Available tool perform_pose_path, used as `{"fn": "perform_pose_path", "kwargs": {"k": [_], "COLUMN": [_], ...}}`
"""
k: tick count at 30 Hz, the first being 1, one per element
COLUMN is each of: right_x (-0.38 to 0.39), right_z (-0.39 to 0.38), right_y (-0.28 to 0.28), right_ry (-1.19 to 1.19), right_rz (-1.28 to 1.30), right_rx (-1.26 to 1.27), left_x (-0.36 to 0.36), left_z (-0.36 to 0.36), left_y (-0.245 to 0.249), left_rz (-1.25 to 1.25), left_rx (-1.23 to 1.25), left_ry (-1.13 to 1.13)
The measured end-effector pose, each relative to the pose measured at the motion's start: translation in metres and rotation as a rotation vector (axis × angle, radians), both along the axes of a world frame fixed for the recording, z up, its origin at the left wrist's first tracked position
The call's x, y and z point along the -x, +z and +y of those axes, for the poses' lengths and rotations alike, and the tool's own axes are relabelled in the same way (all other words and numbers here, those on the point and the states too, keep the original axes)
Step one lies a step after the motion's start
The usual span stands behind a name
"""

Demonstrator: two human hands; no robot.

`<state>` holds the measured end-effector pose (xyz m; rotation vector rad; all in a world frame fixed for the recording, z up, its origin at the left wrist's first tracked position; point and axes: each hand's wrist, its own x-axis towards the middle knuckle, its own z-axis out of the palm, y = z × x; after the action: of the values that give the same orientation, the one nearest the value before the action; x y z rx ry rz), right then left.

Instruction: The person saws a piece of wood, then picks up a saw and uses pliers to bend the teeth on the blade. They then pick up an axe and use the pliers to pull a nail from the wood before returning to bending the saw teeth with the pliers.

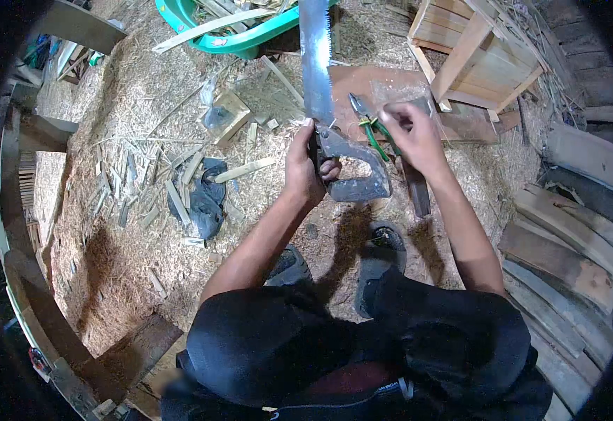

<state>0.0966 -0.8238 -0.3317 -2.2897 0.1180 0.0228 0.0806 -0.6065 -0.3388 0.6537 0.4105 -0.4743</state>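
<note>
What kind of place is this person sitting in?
Probably a small woodworking shop or shed: what look like wood shavings cover much of the ground, boards lie piled at the right, and the left hand holds a handsaw.

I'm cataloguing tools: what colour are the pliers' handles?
The pliers' handles are mainly green, seen in the head view.

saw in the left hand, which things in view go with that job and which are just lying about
Likely part of the job:
saw, in the left hand
pliers, close by the right hand

Seemingly just lying about:
green tub
dark plastic bag
wooden crate
</note>
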Motion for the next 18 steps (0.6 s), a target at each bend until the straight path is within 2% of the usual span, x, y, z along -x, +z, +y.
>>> {"fn": "perform_pose_path", "kwargs": {"k": [1, 4, 5, 8, 11, 14, 15, 18], "right_x": [0.004, 0.026, 0.03, 0.041, 0.04, 0.033, 0.029, 0.02], "right_z": [-0.013, -0.035, -0.038, -0.035, -0.023, -0.013, -0.012, 0.002], "right_y": [-0.02, -0.064, -0.075, -0.095, -0.068, -0.052, -0.058, -0.065], "right_ry": [0.003, -0.01, -0.022, -0.105, -0.086, -0.05, 0.039, 0.206], "right_rz": [-0.092, -0.03, 0.013, -0.133, -0.273, -0.269, -0.354, -0.268], "right_rx": [0.293, 0.527, 0.46, 0.479, 0.528, 0.494, 0.404, 0.376], "left_x": [-0.001, -0.003, -0.004, -0.005, -0.009, -0.009, -0.01, -0.01], "left_z": [0.0, 0.0, 0.001, 0.003, 0.005, 0.003, 0.005, 0.005], "left_y": [0.0, 0.0, 0.0, -0.003, -0.01, -0.012, -0.013, -0.012], "left_rz": [0.005, -0.011, -0.039, -0.053, -0.058, -0.032, -0.023, -0.017], "left_rx": [-0.016, -0.077, -0.104, -0.137, -0.178, -0.233, -0.237, -0.272], "left_ry": [0.01, 0.018, 0.011, -0.005, -0.024, -0.008, -0.017, -0.027]}}
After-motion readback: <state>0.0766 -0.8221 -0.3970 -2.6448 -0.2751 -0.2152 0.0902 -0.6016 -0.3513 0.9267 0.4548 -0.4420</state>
